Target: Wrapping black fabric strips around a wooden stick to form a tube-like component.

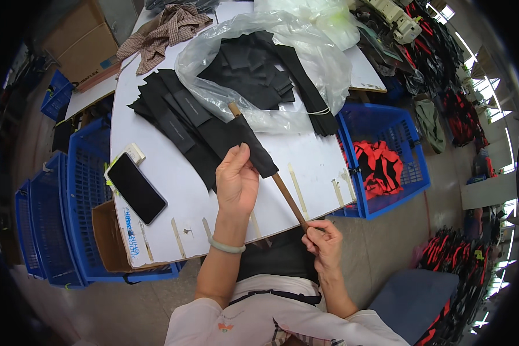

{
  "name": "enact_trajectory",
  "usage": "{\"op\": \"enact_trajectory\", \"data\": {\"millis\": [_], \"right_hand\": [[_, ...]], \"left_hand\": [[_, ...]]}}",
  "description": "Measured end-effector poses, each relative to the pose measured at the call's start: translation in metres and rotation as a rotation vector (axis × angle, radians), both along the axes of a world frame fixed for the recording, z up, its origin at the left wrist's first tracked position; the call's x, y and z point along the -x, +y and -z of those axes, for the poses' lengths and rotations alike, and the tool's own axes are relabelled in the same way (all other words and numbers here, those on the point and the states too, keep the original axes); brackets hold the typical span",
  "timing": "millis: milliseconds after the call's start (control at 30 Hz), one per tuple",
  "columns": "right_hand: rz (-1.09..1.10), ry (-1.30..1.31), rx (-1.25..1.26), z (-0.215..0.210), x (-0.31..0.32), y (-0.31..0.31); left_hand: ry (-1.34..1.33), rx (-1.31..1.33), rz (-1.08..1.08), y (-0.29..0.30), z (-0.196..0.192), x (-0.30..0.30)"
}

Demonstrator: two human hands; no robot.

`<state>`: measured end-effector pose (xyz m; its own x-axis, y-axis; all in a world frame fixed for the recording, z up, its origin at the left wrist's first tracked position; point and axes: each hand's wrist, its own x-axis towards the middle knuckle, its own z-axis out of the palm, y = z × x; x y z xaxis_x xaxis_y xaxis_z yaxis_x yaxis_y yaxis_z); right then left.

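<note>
A brown wooden stick (pixel 290 199) runs slantwise through a small black fabric sleeve (pixel 254 151), its tip poking out at the upper left end. My left hand (pixel 237 177), with a pale bangle on the wrist, pinches the sleeve between thumb and fingers. Around the stick's lower end, my right hand (pixel 323 245) is closed. Just behind the sleeve lie stacked black fabric strips (pixel 170 118) on the white table (pixel 213 207). More black fabric pieces (pixel 248 69) lie in an opened clear plastic bag (pixel 213 43) farther back.
A black-screened phone (pixel 137 188) lies at the table's left. Blue crates stand left (pixel 89 202) and right (pixel 386 118), the right one holding red and black fabric (pixel 380 170). A checked cloth (pixel 164 34) sits at the far left. Tape strips mark the near table edge.
</note>
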<state>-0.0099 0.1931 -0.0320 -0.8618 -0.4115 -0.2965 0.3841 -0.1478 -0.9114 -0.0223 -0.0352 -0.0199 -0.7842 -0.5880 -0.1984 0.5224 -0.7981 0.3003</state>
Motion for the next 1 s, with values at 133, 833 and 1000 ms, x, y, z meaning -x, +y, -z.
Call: {"op": "enact_trajectory", "data": {"millis": [133,833,1000], "right_hand": [[-0.034,-0.036,0.016,-0.003,0.009,0.009],[-0.45,0.218,0.031,-0.057,0.105,-0.079],[-0.384,0.281,-0.061,-0.054,0.109,-0.072]], "left_hand": [[0.068,0.051,-0.006,-0.001,0.003,0.009],[0.391,-0.563,0.86,0.056,-0.015,-0.033],[-0.246,0.276,0.66,0.054,-0.015,-0.037]]}}
